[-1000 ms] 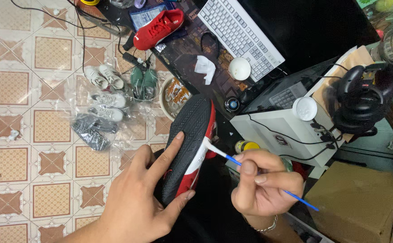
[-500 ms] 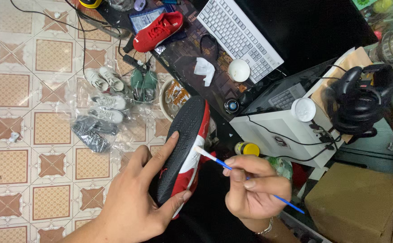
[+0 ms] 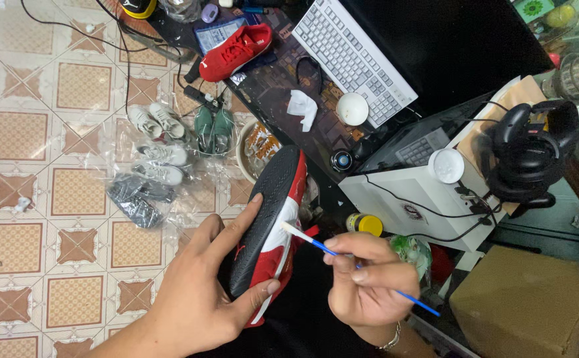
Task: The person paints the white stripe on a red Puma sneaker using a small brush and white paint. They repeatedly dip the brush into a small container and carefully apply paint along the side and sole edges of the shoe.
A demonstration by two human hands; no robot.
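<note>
Brush (image 3: 316,244) tip now nearer shoe (image 3: 269,225) than a second ago. Left hand (image 3: 200,298) fingers clasp shoe, sole up; right hand (image 3: 366,282) pinches brush. One matching shoe (image 3: 235,52) on desk (image 3: 283,79).

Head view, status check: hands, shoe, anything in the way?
Left hand grips red shoe, black sole up. Right hand holds blue-handled brush, white tip at the shoe's side. Nothing between brush and shoe.
</note>
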